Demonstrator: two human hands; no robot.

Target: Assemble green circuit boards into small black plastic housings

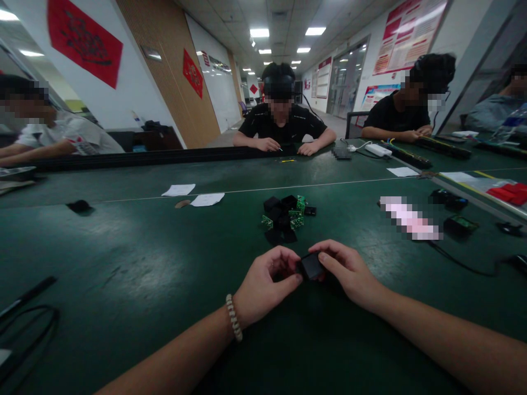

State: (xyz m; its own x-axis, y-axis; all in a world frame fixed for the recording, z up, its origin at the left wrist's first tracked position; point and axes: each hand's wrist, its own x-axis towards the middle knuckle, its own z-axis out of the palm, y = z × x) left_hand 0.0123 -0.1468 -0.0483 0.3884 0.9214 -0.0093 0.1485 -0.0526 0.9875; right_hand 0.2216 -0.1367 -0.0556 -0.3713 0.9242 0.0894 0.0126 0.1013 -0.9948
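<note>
Between my two hands, just above the green table (164, 307), is a small black plastic box (312, 266). My left hand (269, 282) pinches its left side with thumb and fingers, and a beaded bracelet circles that wrist. The thumb of my right hand (349, 271) presses on the box's upper right corner while the fingers curl behind it. What lies under those fingers is hidden. Just beyond my hands sits a pile of black plastic housings (281, 222) mixed with green circuit boards (297, 215).
Two white papers (208, 199) lie left of the pile. To the right are a blurred-out pink object (409, 218), a cable (457, 258) and a green-and-black part (460, 224). A black cable (45, 310) lies at the left. A person (284, 118) sits opposite; others sit at both sides.
</note>
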